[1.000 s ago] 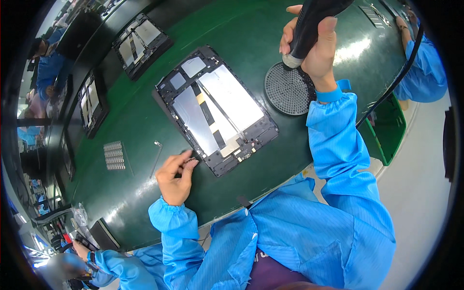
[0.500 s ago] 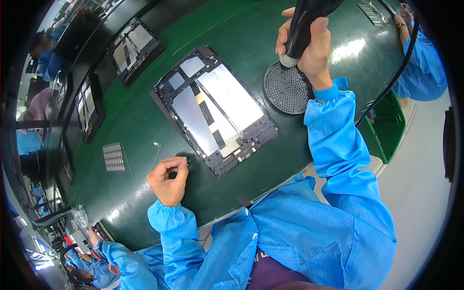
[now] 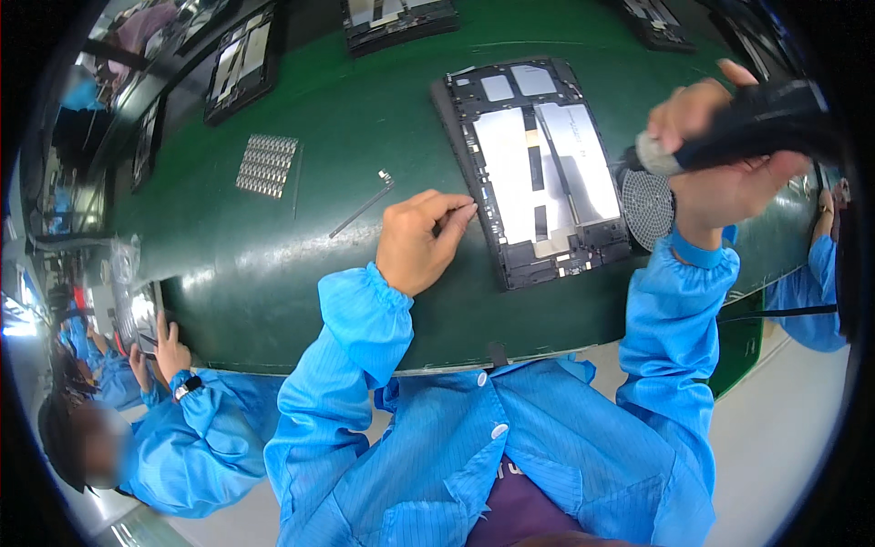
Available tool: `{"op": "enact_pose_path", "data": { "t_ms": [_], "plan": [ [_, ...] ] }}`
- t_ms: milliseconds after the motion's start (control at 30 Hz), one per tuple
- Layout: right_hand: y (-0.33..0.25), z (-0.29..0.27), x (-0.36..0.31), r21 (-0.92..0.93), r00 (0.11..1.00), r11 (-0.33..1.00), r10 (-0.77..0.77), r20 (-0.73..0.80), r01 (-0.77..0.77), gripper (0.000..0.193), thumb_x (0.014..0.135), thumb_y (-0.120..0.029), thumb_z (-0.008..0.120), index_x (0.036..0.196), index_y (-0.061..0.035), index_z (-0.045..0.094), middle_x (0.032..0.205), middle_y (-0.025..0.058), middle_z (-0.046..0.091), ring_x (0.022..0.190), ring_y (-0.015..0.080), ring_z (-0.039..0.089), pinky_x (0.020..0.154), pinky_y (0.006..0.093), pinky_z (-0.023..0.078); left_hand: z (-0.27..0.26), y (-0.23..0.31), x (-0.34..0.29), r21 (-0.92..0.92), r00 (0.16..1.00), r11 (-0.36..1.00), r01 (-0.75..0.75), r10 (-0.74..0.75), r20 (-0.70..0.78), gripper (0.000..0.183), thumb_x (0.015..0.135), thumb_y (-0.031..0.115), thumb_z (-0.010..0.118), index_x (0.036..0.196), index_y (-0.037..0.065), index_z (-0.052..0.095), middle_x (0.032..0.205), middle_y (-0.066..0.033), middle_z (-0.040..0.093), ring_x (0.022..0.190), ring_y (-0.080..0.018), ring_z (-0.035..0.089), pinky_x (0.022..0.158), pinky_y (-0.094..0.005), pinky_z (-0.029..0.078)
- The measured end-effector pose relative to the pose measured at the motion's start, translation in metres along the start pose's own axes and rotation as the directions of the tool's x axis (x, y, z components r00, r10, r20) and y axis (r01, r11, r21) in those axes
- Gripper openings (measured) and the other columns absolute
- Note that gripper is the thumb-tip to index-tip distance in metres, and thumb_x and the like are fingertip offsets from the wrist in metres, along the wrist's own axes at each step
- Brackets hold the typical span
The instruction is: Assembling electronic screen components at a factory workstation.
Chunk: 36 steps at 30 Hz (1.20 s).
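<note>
Left hand (image 3: 421, 235) pinched, right (image 3: 722, 191) around tool (image 3: 752, 128)

I count two bare hands of the person, one left hand (image 3: 421, 244) and one right hand (image 3: 715, 196). The black tool (image 3: 756, 128) is one. Of opened tablets, four are clear: one nearest tablet (image 3: 538, 173) and three farther tablets (image 3: 401, 23); a dark shape (image 3: 146, 144) at the left is too unclear to count. There is one round dish (image 3: 649, 214), one sheet of small parts (image 3: 267, 166), one thin strip (image 3: 360, 208), one green bin (image 3: 743, 351) and one plastic bag (image 3: 125, 263). The coat shows two white buttons (image 3: 499, 430). There are one blue wristband (image 3: 700, 252) and one watch (image 3: 189, 387).
</note>
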State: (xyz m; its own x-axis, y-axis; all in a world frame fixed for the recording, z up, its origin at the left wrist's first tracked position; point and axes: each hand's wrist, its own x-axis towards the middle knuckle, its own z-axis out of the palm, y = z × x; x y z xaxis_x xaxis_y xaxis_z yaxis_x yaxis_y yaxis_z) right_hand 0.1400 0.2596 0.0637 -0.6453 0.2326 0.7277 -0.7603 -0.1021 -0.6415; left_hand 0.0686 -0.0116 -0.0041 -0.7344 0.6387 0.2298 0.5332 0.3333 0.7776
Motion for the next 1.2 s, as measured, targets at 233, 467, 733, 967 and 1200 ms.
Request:
{"op": "enact_pose_path", "data": {
  "t_ms": [233, 467, 733, 967, 1200],
  "plan": [
    [0.082, 0.110, 0.052, 0.364, 0.999, 0.931, 0.013, 0.035, -0.025, 0.075, 0.085, -0.068, 0.033, 0.110, 0.0021, 0.046, 0.062, 0.0089, 0.054, 0.049, 0.0159, 0.055, 0.046, 0.0260, 0.046, -0.010, -0.031, -0.007, -0.367, 0.959, 0.907, 0.208, -0.263, -0.107, 0.011, 0.086, 0.005, 0.058, 0.092, -0.002, 0.064, 0.076, -0.0103, 0.066, 0.058, -0.0109, 0.061, 0.049, -0.0235, 0.047],
    [0.151, 0.101, 0.058, 0.601, 0.905, 0.784, -0.356, 0.234, 0.153, 0.077, 0.084, -0.069, 0.032, 0.111, 0.0019, 0.045, 0.061, 0.0088, 0.053, 0.047, 0.0159, 0.054, 0.045, 0.0260, 0.045, -0.011, -0.026, -0.003, -0.342, 0.966, 0.918, 0.201, -0.244, -0.088, 0.013, 0.090, 0.003, 0.052, 0.099, -0.003, 0.060, 0.077, -0.0081, 0.064, 0.063, -0.0111, 0.062, 0.051, -0.0217, 0.046],
    [0.159, 0.102, 0.055, 0.743, 0.930, 0.669, -0.285, 0.231, 0.021, 0.076, 0.083, -0.071, 0.033, 0.109, -0.0009, 0.044, 0.061, 0.0084, 0.053, 0.047, 0.0171, 0.054, 0.045, 0.0269, 0.045, -0.009, -0.031, -0.002, -0.259, 0.970, 0.965, 0.027, -0.088, -0.225, 0.016, 0.087, -0.003, 0.049, 0.097, -0.003, 0.062, 0.082, -0.0114, 0.065, 0.064, -0.0157, 0.065, 0.053, -0.0245, 0.047],
    [0.113, 0.101, 0.038, -0.169, 0.929, 0.915, 0.369, -0.007, -0.365, 0.088, 0.081, -0.077, 0.020, 0.116, 0.0010, 0.041, 0.069, 0.0087, 0.052, 0.056, 0.0184, 0.054, 0.055, 0.0313, 0.046, -0.011, -0.031, -0.003, -0.204, 0.968, 0.979, 0.008, -0.058, -0.243, 0.017, 0.087, -0.004, 0.049, 0.098, -0.003, 0.063, 0.083, -0.0104, 0.065, 0.066, -0.0153, 0.065, 0.050, -0.0241, 0.046],
    [0.114, 0.103, 0.029, -0.181, 0.939, 0.925, 0.343, 0.027, -0.333, 0.089, 0.077, -0.080, 0.023, 0.109, 0.0009, 0.045, 0.067, 0.0084, 0.052, 0.055, 0.0181, 0.055, 0.055, 0.0301, 0.046, -0.007, -0.034, -0.006, -0.271, 0.970, 0.962, 0.036, -0.099, -0.221, 0.021, 0.086, -0.008, 0.046, 0.097, -0.003, 0.063, 0.098, -0.0118, 0.064, 0.080, -0.0161, 0.066, 0.049, -0.0224, 0.051]
  ]
}}
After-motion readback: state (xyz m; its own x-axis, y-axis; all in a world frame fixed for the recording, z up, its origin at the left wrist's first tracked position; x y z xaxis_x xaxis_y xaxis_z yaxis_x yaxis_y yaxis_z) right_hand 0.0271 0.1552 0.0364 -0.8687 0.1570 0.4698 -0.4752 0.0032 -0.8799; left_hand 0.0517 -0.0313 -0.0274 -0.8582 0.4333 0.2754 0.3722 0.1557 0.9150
